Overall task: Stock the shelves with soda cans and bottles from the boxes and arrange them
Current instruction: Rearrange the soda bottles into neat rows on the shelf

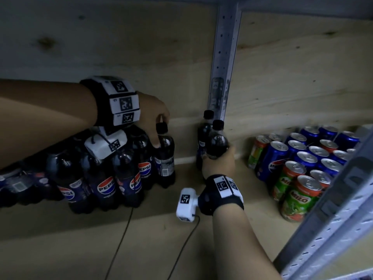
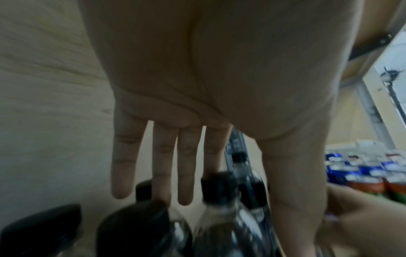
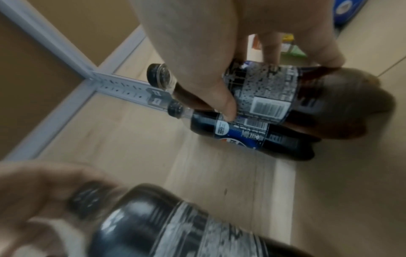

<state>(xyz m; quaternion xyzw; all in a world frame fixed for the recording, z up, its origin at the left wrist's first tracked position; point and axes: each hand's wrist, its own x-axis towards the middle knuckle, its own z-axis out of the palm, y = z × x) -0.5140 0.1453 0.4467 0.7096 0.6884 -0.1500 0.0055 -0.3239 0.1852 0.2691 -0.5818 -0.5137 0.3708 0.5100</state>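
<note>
On the wooden shelf, a block of dark Pepsi bottles stands at the left. My left hand holds the rightmost bottle near its black cap. The thumb and index finger sit either side of the neck, and the other fingers are straight. My right hand grips another Pepsi bottle round its body, upright and close to the shelf. It is right beside a bottle standing at the back wall by the metal post.
Blue Pepsi cans and green Milo cans fill the shelf's right side. A grey perforated post runs up the back wall, and a front upright crosses at the lower right. Bare board lies between the bottles and along the front.
</note>
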